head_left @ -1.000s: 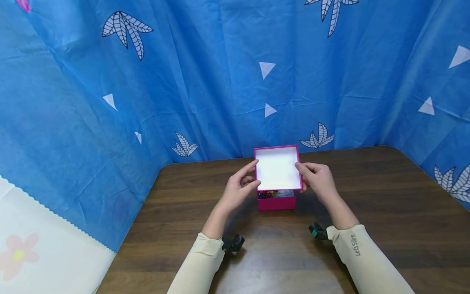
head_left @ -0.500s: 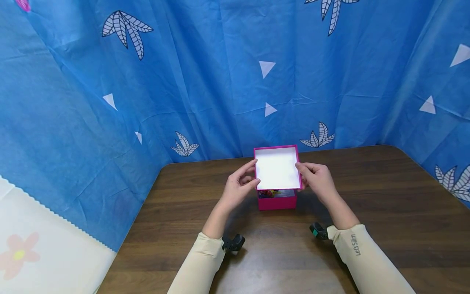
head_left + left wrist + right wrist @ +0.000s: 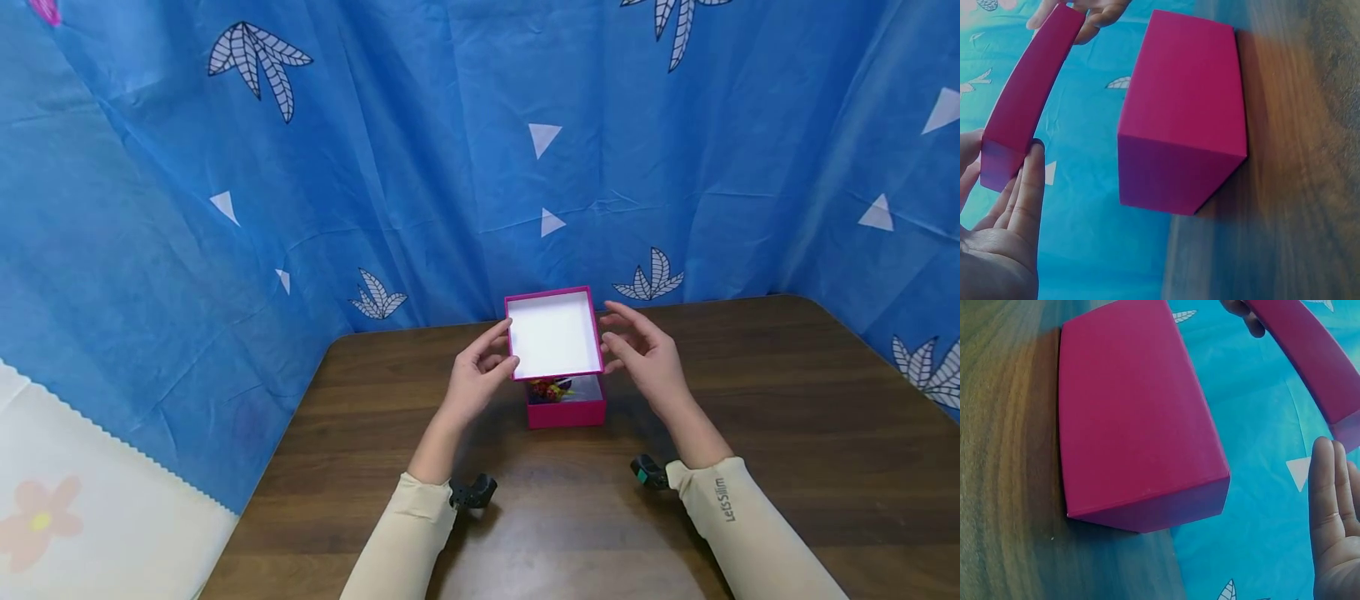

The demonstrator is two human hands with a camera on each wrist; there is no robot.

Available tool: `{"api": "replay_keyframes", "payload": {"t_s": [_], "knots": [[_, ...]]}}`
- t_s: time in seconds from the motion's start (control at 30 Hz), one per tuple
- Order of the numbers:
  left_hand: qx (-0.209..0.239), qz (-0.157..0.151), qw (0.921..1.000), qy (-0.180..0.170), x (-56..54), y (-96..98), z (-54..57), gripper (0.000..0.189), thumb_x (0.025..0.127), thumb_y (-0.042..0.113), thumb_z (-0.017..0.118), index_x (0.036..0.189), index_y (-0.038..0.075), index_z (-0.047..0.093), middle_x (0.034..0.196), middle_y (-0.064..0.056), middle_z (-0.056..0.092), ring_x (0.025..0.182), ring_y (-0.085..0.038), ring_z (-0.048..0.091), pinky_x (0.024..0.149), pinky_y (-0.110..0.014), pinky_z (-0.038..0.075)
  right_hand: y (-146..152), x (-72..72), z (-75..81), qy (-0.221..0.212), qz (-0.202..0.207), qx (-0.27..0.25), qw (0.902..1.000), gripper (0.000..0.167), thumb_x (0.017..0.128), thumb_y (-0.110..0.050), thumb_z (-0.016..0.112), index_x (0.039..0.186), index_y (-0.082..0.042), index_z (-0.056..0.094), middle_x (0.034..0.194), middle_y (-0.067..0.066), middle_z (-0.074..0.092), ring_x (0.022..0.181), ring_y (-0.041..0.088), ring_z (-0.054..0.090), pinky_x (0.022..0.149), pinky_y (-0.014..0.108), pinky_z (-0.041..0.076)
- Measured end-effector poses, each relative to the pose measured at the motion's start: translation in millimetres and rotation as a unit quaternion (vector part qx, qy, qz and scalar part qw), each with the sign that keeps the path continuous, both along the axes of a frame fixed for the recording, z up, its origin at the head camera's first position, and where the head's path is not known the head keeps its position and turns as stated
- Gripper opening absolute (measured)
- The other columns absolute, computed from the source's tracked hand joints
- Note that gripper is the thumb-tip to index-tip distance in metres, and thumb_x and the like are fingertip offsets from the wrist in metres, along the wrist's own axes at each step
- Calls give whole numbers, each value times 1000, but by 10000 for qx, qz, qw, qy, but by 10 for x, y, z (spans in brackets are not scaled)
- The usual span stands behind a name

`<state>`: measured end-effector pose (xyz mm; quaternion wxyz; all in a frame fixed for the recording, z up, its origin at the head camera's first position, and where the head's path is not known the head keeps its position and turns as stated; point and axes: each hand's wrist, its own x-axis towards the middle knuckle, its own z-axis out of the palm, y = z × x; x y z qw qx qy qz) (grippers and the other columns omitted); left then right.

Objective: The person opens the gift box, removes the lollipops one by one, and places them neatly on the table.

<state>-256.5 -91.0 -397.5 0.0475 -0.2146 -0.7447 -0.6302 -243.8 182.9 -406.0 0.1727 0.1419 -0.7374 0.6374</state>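
My left hand [image 3: 474, 379] grips the left edge of a pink square box lid [image 3: 555, 333], its white inside turned toward the head camera. The lid is tilted above and behind the pink box [image 3: 567, 414], well apart from it in the left wrist view. My right hand [image 3: 645, 354] is beside the lid's right edge, thumb and fingers spread. In the right wrist view its straight fingers [image 3: 1329, 494] point up just below the lid's corner [image 3: 1347, 428]. Inside the box lies a red and yellow bundle [image 3: 551, 389], partly hidden by the lid.
The box stands on a dark wooden table [image 3: 555, 517]. Behind the table's far edge hangs a blue curtain [image 3: 450, 167] with white leaves and triangles. A pale flowered cloth [image 3: 82, 492] is at the left. A black wrist camera [image 3: 474, 492] sits below my left hand.
The lid has shifted left and slightly up with my left hand. My right hand has let go of its right edge, fingers spreading. More of the box's inside shows; the box stays put.
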Motion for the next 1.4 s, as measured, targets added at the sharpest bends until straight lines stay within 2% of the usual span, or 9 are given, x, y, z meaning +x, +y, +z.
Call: {"api": "replay_keyframes", "payload": {"t_s": [0.17,0.37,0.57,0.73,0.83,0.97,1.1,1.27,1.4], "knots": [[-63,42,9999,-115,-15,-47,31,55,94,5,67,146,10,51,135,-24,60,99,-36,66,76,-16,57,-33,16,-3,4,69,186,9998,50,97,-22,66,145,-20,54,139,11,54,91,11,67,65,27,61],[-65,156,9996,-206,-27,-84,34,51,94,12,69,143,18,56,132,-18,63,93,-22,69,77,-20,59,-75,6,-24,108,41,431,9990,48,95,-20,69,141,-19,58,140,9,55,87,14,67,66,24,60],[-39,297,9994,-166,-62,-132,39,45,95,17,69,139,20,60,125,-17,66,99,-27,71,80,-31,62,-141,0,-31,263,-15,633,9976,49,94,-17,70,141,-20,59,140,8,57,88,4,65,70,21,59],[-271,562,9976,-312,-30,-256,127,42,97,22,66,139,21,60,126,-18,65,107,-33,70,87,-39,61,-322,19,-11,299,85,705,9970,52,93,-14,71,143,-17,56,142,10,55,92,2,63,72,18,58],[-377,778,9956,-353,-41,-337,145,44,98,25,65,141,25,58,125,-17,65,105,-31,69,87,-36,61,-417,-13,-38,278,167,776,9965,55,93,-16,72,145,-19,54,143,8,53,95,7,65,73,18,57],[-361,1087,9931,-250,-93,-429,123,47,98,26,65,143,30,55,120,-16,67,96,-26,67,79,-27,61,-511,-62,-51,105,355,893,9953,62,91,-19,74,148,-22,50,147,7,49,101,20,66,78,16,56],[-294,1294,9902,-438,-103,-520,149,44,98,29,65,141,31,58,119,-15,67,96,-25,63,79,-25,59,-610,-63,-19,-74,672,965,9930,71,88,-17,77,151,-23,45,152,8,42,109,29,64,81,16,56],[-108,1486,9861,-732,-106,-624,182,39,98,33,65,136,30,63,126,-11,66,102,-24,61,84,-28,60,-740,-48,0,-95,921,1306,9871,84,83,-16,81,155,-19,37,154,13,36,113,32,61,77,18,57],[42,1571,9839,-856,-107,-685,198,38,98,32,65,135,27,64,128,-11,65,105,-25,61,86,-30,60,-847,-38,0,-57,859,1557,9840,89,81,-15,83,156,-15,35,153,16,35,109,32,62,73,18,56]]}}
